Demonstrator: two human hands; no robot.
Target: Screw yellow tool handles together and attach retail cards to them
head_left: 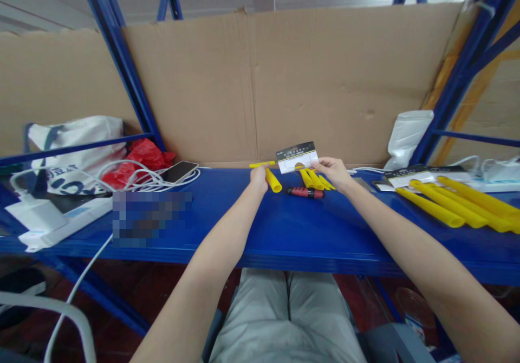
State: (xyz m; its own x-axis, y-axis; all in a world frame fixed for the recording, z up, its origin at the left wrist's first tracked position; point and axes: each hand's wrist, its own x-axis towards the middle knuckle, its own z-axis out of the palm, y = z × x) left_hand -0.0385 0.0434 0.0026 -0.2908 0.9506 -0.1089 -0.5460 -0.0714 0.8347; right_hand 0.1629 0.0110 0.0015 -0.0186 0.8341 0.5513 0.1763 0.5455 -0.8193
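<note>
My left hand (259, 177) is closed around a yellow tube-like piece (273, 181), whose open round end points toward me. A thin yellow bar juts out crosswise at its top; whether both are one piece I cannot tell. My right hand (331, 169) pinches the right edge of a black-and-white printed card (298, 159) with a cutout in its lower edge, held up above the table. Several short yellow pieces (312, 180) lie behind and below the card. In front of them rests a red-and-black handle-like tool (305, 193), touched by neither hand.
Longer yellow tubes (455, 206) and printed cards (408, 176) lie on the blue table (300, 233) at right, near a white pouch (408, 138). At left are a phone (180, 172), white cables, a power strip (69, 225), a red bag and a cloth bag. Cardboard (317, 81) stands behind.
</note>
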